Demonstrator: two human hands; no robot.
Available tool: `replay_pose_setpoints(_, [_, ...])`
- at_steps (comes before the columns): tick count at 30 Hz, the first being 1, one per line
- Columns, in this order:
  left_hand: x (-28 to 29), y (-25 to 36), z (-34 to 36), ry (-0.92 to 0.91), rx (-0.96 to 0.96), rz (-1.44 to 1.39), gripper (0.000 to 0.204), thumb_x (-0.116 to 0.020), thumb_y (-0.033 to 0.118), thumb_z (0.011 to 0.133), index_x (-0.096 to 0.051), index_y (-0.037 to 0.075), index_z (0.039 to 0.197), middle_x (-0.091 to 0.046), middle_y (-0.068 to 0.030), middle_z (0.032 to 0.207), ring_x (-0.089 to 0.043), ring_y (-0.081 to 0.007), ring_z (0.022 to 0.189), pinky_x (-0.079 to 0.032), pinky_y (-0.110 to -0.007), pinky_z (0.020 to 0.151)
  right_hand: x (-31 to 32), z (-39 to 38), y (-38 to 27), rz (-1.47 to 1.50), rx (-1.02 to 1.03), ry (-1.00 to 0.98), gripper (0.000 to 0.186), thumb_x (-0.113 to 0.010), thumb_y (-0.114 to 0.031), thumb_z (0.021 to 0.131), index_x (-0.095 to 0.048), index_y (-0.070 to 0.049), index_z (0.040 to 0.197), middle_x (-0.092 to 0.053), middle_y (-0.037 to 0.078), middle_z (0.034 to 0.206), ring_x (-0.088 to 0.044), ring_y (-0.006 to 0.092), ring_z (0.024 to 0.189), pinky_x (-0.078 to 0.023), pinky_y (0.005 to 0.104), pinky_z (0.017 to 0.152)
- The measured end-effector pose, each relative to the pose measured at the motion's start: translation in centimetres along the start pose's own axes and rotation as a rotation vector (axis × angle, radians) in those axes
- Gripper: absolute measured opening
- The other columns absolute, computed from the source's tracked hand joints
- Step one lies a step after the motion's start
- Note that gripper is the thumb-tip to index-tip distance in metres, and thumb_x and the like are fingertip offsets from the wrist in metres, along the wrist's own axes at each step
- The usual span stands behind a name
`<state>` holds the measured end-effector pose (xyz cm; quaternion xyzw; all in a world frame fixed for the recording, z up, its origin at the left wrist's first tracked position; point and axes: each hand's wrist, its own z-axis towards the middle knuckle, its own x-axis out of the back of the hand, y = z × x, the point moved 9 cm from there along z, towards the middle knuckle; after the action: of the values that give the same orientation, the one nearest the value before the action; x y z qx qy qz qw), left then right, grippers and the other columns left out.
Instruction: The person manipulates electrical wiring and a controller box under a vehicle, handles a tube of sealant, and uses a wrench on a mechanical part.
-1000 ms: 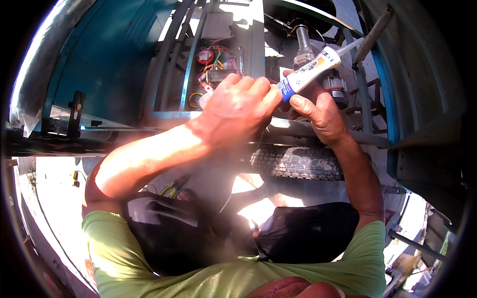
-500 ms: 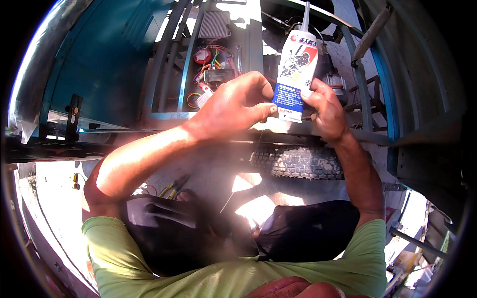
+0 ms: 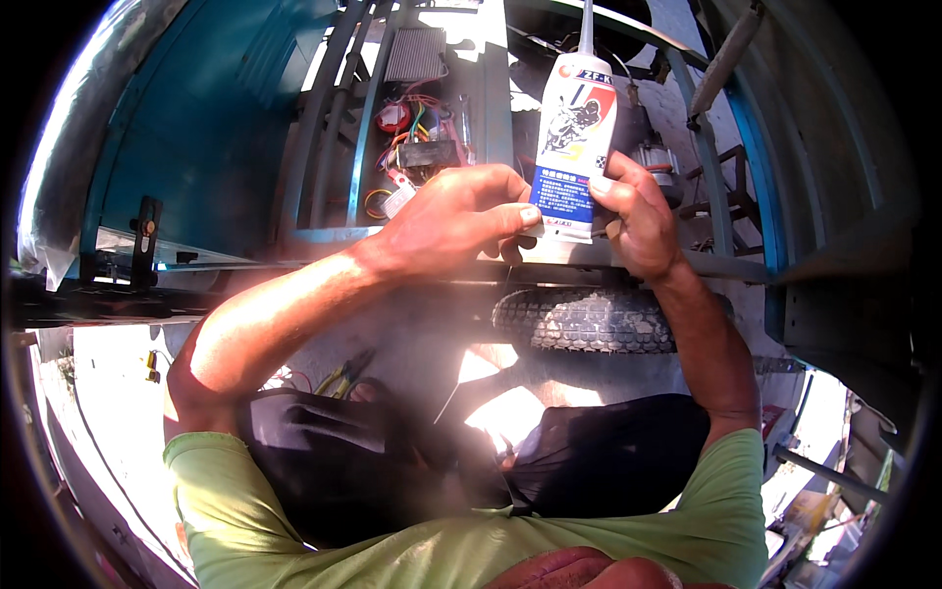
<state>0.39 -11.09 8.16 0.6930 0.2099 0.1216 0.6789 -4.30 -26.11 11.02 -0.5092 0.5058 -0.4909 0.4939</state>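
Observation:
Between my two hands a white tube (image 3: 573, 137) with a blue lower band and a motorcycle picture stands upright, its long thin nozzle pointing away from me. My right hand (image 3: 636, 208) pinches the tube's right side, thumb on the front. At the lower left edge, my left hand (image 3: 453, 216) has its thumb against the tube near the flat crimped end, with fingers curled behind it. What those fingers do at the back is hidden. Both hands are above the metal frame bar, over a knobbly tyre.
A blue-green metal frame (image 3: 361, 137) holds coloured wires (image 3: 424, 128), a dark box (image 3: 428, 155) and a finned metal block (image 3: 417, 54). Below lies a treaded tyre (image 3: 589, 320). Pliers with yellow-and-dark handles (image 3: 345, 375) lie on the ground by my left leg.
The tube has shifted slightly left and stands a bit straighter. My left thumb and fingers have moved in against its lower edge, where the hand was more loosely curled before.

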Motion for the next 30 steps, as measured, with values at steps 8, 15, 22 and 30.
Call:
replay_pose_setpoints(8, [-0.1, -0.3, 0.0, -0.013, -0.013, -0.010, 0.024, -0.065, 0.023, 0.105, -0.064, -0.001, 0.108, -0.070, -0.0075, 0.100, -0.069, -0.0144, 0.085, -0.057, -0.031, 0.079, -0.1, -0.4, -0.5, 0.005, 0.037, 0.029, 0.042, -0.050, -0.019, 0.099, -0.060, 0.008, 0.130, -0.069, 0.009, 0.117, -0.062, 0.0123, 0.108, -0.046, 0.0273, 0.098])
replay_pose_setpoints(15, [0.0, -0.1, -0.1, -0.009, -0.007, -0.011, 0.024, -0.066, 0.022, 0.105, -0.064, -0.001, 0.109, -0.070, -0.0074, 0.100, -0.068, -0.0143, 0.085, -0.058, -0.031, 0.079, -0.5, -0.5, -1.0, 0.004, 0.069, 0.034, 0.042, -0.050, -0.019, 0.100, -0.060, 0.007, 0.130, -0.069, 0.009, 0.117, -0.061, 0.0127, 0.108, -0.046, 0.0273, 0.098])
replay_pose_setpoints(22, [0.0, -0.3, -0.1, -0.010, 0.005, -0.025, 0.023, -0.065, 0.020, 0.105, -0.064, -0.002, 0.111, -0.070, -0.0077, 0.100, -0.068, -0.0143, 0.086, -0.058, -0.031, 0.079, -0.5, -0.3, -0.6, 0.030, 0.033, 0.014, 0.043, -0.050, -0.021, 0.100, -0.060, 0.007, 0.130, -0.069, 0.009, 0.117, -0.061, 0.0134, 0.108, -0.045, 0.0272, 0.099])
replay_pose_setpoints(30, [-0.1, 0.2, -0.3, -0.017, -0.014, -0.022, 0.022, -0.065, 0.019, 0.105, -0.063, -0.002, 0.112, -0.070, -0.0084, 0.101, -0.069, -0.0154, 0.087, -0.058, -0.032, 0.080, -0.2, -0.2, 0.0, 0.043, 0.047, 0.024, 0.043, -0.051, -0.022, 0.100, -0.060, 0.008, 0.130, -0.068, 0.010, 0.119, -0.062, 0.0142, 0.108, -0.045, 0.0277, 0.099])
